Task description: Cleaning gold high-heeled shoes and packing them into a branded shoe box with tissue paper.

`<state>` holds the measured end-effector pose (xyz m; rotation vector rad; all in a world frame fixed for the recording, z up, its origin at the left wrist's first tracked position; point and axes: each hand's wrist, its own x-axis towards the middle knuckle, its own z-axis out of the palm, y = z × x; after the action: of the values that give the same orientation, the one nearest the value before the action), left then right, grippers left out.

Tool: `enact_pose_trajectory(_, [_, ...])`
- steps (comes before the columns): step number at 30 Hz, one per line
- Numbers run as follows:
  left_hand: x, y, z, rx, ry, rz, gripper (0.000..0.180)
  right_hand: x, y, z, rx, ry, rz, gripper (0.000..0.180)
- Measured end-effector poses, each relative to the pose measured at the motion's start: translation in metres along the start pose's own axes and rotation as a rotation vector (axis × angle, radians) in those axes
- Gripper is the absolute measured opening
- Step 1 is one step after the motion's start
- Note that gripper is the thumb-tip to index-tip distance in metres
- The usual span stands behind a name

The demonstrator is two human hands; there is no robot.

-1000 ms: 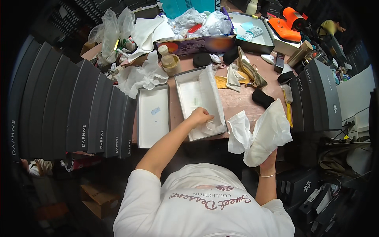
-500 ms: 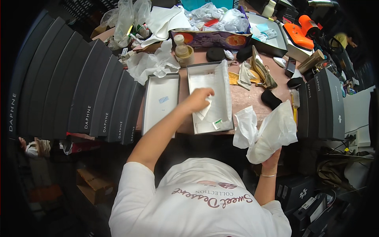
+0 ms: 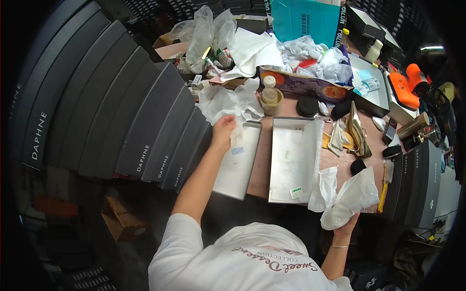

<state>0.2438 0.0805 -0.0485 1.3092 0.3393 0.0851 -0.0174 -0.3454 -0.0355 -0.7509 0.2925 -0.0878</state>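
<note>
My left hand (image 3: 224,131) is closed on a small piece of white tissue paper (image 3: 237,132), over the far end of a shallow white-lined shoebox lid (image 3: 236,177). Just beyond it lies a crumpled heap of white tissue paper (image 3: 216,104). Low on the right, my right hand (image 3: 346,226) supports a bundle wrapped in white tissue paper (image 3: 352,201); its contents are hidden. Between the hands stands an open shoebox (image 3: 289,177), with tissue along its right side and a small green-and-white packet (image 3: 296,192) at the near end.
Dark shoeboxes (image 3: 131,111) stand stacked along the left; more (image 3: 420,189) stand at right. Behind are a bottle in a cup (image 3: 270,97) and a purple carton (image 3: 291,86) filled with crumpled paper. A brush with a yellow handle (image 3: 385,186) lies near the right-hand boxes.
My left hand has moved from inside the shoebox leftward to the tissue heap, taking the small tissue piece along. My right hand still holds the wrapped bundle. The view has shifted.
</note>
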Motion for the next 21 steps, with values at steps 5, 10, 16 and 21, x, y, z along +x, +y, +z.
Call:
enact_pose_trajectory(5, [0.117,0.043,-0.028,-0.219,0.426,0.282,0.031,0.007,0.004,0.017,-0.058,-0.049,0.005,0.070])
enact_pose_trajectory(10, [0.180,0.090,-0.003,-0.054,0.685,0.650,0.048,-0.004,0.003,0.018,-0.018,0.011,0.057,0.077])
enact_pose_trajectory(16, [0.163,0.171,0.011,0.255,0.878,0.658,0.049,-0.022,-0.002,0.006,-0.103,-0.031,0.053,0.077])
enact_pose_trajectory(21, [0.087,0.126,0.058,0.661,0.103,0.779,0.028,-0.025,-0.001,0.012,-0.025,0.039,-0.021,0.079])
